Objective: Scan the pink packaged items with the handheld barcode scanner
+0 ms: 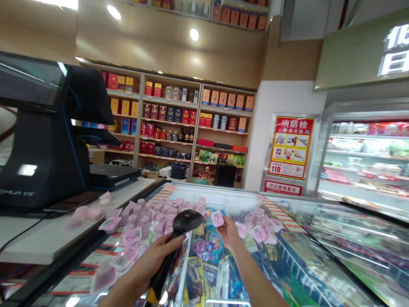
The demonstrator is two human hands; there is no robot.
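Observation:
My left hand point(161, 256) is wrapped round the handle of a black handheld barcode scanner point(188, 220), whose head points toward my other hand. Between the fingertips of my right hand point(228, 233) is a small pink plastic cup point(217, 218) with a printed lid, held a short way from the scanner head. A large heap of similar pink cups point(145, 221) lies on the glass freezer top to the left, some showing barcodes. To the right of my right hand sits a smaller cluster of pink cups point(260, 228).
Under the glass lie colourful frozen packages point(194, 277). At left, a black cash register point(44, 145) stands on a white counter point(28, 245), with a few more pink cups point(92, 211) near its edge. Shelves of boxes point(169, 113) line the back, and a lit display fridge point(367, 157) stands right.

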